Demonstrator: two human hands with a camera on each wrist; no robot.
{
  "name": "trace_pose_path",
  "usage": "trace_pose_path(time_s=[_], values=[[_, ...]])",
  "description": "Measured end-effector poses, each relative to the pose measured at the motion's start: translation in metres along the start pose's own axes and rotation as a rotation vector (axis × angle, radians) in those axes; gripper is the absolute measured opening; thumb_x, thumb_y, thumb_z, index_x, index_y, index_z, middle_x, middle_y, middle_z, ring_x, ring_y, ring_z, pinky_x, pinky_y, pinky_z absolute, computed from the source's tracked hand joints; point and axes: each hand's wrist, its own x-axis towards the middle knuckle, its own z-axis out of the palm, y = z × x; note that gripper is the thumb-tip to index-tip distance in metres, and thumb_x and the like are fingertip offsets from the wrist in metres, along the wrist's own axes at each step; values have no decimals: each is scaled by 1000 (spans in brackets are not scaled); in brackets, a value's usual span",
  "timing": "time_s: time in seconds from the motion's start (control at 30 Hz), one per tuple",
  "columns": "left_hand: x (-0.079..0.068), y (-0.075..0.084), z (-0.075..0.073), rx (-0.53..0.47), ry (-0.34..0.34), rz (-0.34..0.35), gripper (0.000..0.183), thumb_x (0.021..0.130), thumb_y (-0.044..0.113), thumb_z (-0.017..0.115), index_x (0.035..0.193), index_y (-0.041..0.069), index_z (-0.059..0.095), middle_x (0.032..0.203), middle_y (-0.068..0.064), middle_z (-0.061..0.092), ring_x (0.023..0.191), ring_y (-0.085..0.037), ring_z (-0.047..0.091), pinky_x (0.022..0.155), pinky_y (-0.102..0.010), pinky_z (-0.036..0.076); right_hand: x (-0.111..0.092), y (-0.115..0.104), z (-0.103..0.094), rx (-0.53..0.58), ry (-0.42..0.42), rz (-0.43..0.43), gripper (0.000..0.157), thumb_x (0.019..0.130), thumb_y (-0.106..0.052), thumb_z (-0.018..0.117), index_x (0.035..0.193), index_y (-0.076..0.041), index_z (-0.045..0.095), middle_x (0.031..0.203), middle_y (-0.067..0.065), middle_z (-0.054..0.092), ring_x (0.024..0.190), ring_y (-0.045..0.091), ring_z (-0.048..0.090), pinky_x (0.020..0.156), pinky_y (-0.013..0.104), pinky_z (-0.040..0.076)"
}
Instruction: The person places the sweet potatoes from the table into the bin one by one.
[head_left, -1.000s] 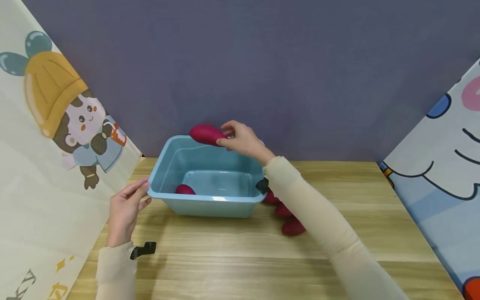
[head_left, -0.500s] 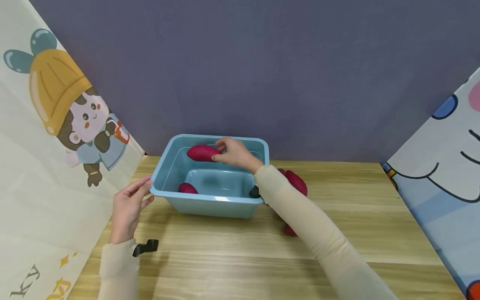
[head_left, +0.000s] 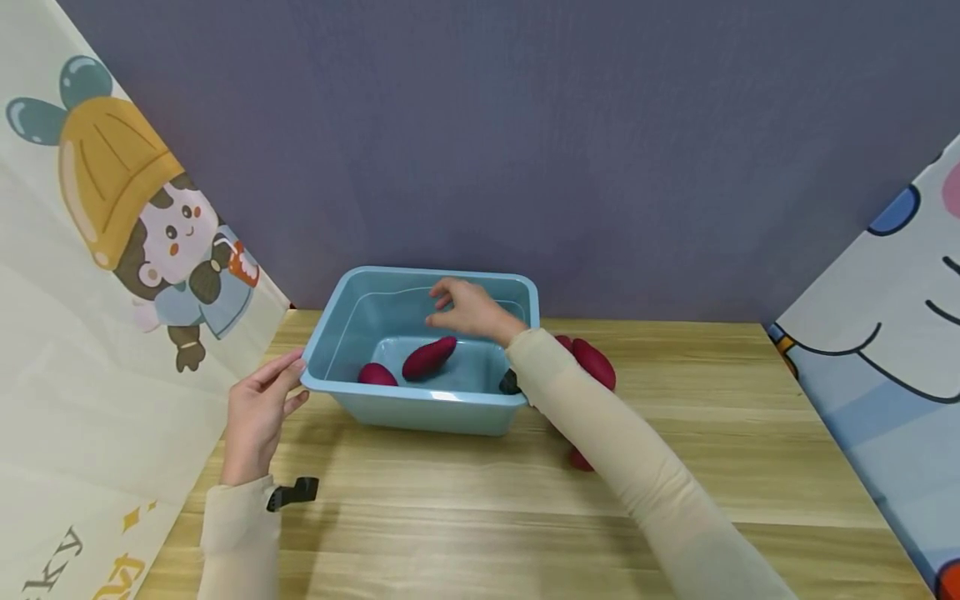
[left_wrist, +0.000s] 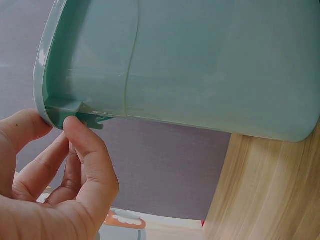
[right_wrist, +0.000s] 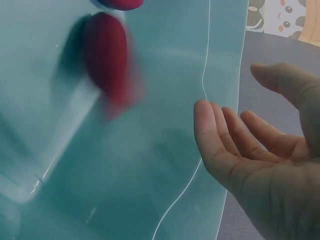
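A light blue plastic basin (head_left: pixel 420 412) stands on the table against the back wall. My left hand (head_left: pixel 257 421) pinches the rim at its front left corner, thumb and forefinger on the lip in the left wrist view. Over the inside of the basin my right hand (head_left: pixel 468 310) hovers with relaxed fingers and nothing in them. Below those fingers is a dark red sweet potato (head_left: pixel 429 358), blurred in the right wrist view (right_wrist: pixel 107 55). Another sweet potato (head_left: pixel 377 374) lies by the front wall inside, partly hidden by the rim.
Several more sweet potatoes (head_left: pixel 595 363) lie on the wooden table (head_left: pixel 450 517) right of the basin, partly covered by the right sleeve (head_left: pixel 615 442). A dark grey wall (head_left: pixel 600 167) rises behind, with printed cartoon panels (head_left: pixel 172 242) at both sides.
My right hand has lowered over the basin and let go of the sweet potato, which has dropped inside. The left hand keeps its hold on the rim.
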Motion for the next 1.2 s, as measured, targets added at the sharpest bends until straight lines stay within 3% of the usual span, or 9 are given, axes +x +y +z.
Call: trace_pose_path(time_s=[0.43, 0.63, 0.93, 1.2], values=[[-1, -2, 3, -7, 4, 10, 42, 89, 24, 79, 124, 3, 71, 107, -2, 69, 85, -12, 66, 65, -25, 57, -2, 0, -3, 18, 21, -8, 47, 94, -23, 72, 135, -7, 56, 128, 12, 63, 114, 20, 59, 93, 35, 49], [-1, -3, 2, -14, -7, 10, 42, 89, 25, 79, 124, 3, 70, 109, -2, 68, 85, -11, 66, 66, -25, 57, -9, -9, -17, 94, 70, -50, 49, 95, -22, 72, 137, -5, 54, 124, 10, 63, 108, 21, 61, 87, 34, 52], [-2, 0, 1, -23, -14, 25, 43, 89, 24, 79, 125, 2, 70, 109, -2, 68, 86, -12, 66, 65, -25, 57, -50, -42, -63, 18, 183, -151, 50, 95, -27, 72, 138, -11, 53, 123, 5, 62, 107, 15, 60, 88, 31, 50], [-1, -1, 1, -16, 3, 3, 43, 89, 25, 79, 125, 3, 70, 110, -1, 68, 86, -12, 66, 65, -25, 57, -100, -27, -82, 2, 277, -162, 51, 93, -26, 75, 137, -11, 54, 121, 2, 63, 102, 14, 62, 88, 35, 53]])
